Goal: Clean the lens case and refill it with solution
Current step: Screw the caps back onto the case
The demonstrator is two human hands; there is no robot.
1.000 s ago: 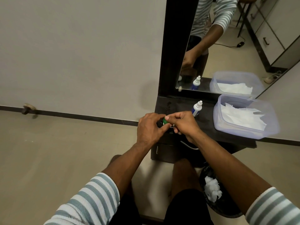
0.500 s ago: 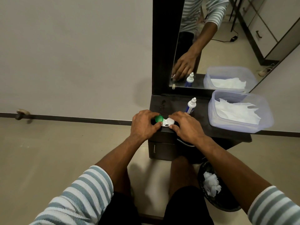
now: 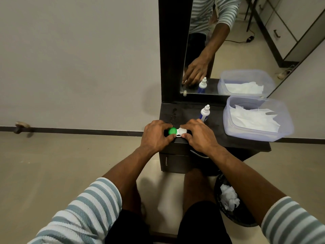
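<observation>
A white lens case [image 3: 181, 133] with a green cap [image 3: 172, 131] on its left well lies near the front left edge of the dark dresser top [image 3: 219, 132]. My left hand [image 3: 156, 135] curls round the green cap, thumb and fingers on it. On the case's right side, my right hand [image 3: 198, 136] has its thumb and fingers curled round the white cap. A small white-and-blue solution bottle [image 3: 204, 113] stands upright just behind my right hand.
A clear plastic tub [image 3: 284, 127] holding white tissues sits at the right of the dresser. A mirror [image 3: 228, 50] rises behind. Below right, a black bin [image 3: 218, 189] on the floor holds crumpled tissue. A drawer front [image 3: 175, 162] faces my knees.
The case came down from being held above the edge and now lies flat on the dresser top. Both hands have settled over its two caps.
</observation>
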